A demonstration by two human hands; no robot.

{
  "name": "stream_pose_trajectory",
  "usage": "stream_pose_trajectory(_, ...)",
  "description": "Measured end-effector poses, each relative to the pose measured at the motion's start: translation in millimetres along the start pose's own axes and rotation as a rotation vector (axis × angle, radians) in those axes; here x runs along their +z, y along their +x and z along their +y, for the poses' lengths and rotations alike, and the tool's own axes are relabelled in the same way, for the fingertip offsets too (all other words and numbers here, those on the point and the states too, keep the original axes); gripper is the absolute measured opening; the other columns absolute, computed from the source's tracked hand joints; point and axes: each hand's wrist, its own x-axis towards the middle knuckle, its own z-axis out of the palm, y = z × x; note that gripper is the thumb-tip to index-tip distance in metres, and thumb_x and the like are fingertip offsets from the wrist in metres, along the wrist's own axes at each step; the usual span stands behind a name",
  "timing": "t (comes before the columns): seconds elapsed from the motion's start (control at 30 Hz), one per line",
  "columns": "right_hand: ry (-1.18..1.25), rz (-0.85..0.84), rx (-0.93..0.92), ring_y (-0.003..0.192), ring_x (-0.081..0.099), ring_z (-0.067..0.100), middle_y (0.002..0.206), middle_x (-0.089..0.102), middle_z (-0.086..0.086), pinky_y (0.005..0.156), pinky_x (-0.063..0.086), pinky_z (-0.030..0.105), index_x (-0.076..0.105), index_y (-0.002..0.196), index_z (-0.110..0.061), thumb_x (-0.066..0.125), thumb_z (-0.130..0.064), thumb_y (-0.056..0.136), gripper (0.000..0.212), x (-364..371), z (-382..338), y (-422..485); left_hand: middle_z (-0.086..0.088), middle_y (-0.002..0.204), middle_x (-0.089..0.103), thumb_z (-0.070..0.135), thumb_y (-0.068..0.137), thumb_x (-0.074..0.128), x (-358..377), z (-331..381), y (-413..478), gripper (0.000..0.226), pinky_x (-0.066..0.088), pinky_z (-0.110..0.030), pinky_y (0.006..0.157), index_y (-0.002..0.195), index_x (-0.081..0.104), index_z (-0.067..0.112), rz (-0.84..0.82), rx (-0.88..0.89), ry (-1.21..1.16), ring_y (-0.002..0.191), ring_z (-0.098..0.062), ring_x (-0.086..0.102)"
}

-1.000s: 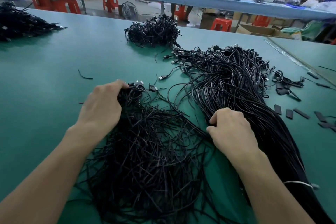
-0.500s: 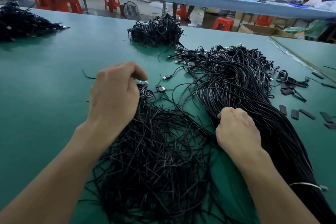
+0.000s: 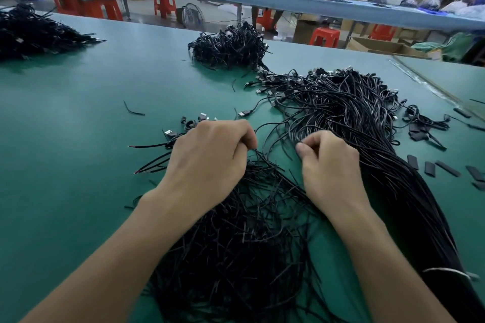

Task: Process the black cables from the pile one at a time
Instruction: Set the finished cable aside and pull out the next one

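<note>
On the green table [image 3: 78, 139], a loose pile of black cables [image 3: 236, 244] lies under both my forearms. My left hand [image 3: 210, 160] is curled above the pile's far end and grips a thin black cable [image 3: 265, 162] that comes out beside its thumb. Close to its right, my right hand [image 3: 328, 165] pinches a cable between thumb and forefinger at the edge of the big bundle of black USB cables [image 3: 354, 118]. The bundle runs to the lower right, where a white tie [image 3: 446, 270] binds it. Several USB plugs [image 3: 189, 123] show just beyond my left hand.
Another heap of black cables [image 3: 231, 47] sits at the back centre, and one more [image 3: 31, 31] at the far left. Short black sleeve pieces [image 3: 430, 168] lie scattered on the right. A stray wire scrap [image 3: 132, 110] lies to the left. Red stools [image 3: 86, 5] and a long bench stand behind.
My left hand lifted off the plug end of the loose pile and moved right. My right hand shifted up and left off the bundle's edge, so both hands now sit close together.
</note>
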Motion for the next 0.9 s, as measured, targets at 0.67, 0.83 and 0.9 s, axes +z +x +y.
stream_pose_trajectory(0.67, 0.028, -0.316, 0.049, 0.066, 0.052, 0.001, 0.083, 0.060, -0.007, 0.046, 0.033, 0.016, 0.058, 0.089, -0.025, 0.054, -0.027, 0.101, 0.012, -48, -23, -8, 0.006, 0.091, 0.068, 0.056, 0.103, 0.035, -14, -23, 20, 0.046, 0.050, -0.031, 0.072, 0.088, 0.066, 0.025, 0.500, -0.533, -0.835, 0.085, -0.011, 0.065)
stream_pose_trajectory(0.83, -0.231, -0.142, 0.305, 0.070, 0.043, 0.017, 0.082, 0.048, 0.002, 0.062, 0.036, 0.034, 0.052, 0.101, -0.015, 0.050, -0.021, 0.101, 0.006, -52, 9, 5, 0.003, 0.080, 0.075, 0.059, 0.103, 0.028, -17, -26, 24, 0.057, 0.049, -0.033, 0.081, 0.076, 0.062, 0.021, 0.505, -0.561, -0.903, 0.077, -0.014, 0.073)
stream_pose_trajectory(0.9, -0.355, -0.196, 0.314, 0.085, 0.048, 0.026, 0.093, 0.055, 0.008, 0.082, 0.045, 0.040, 0.054, 0.104, -0.016, 0.051, -0.020, 0.098, 0.008, -48, 14, 6, 0.003, 0.071, 0.074, 0.052, 0.106, 0.026, -15, -24, 21, 0.059, 0.048, -0.023, 0.081, 0.064, 0.052, 0.019, 0.502, -0.452, -0.826, 0.072, -0.013, 0.072)
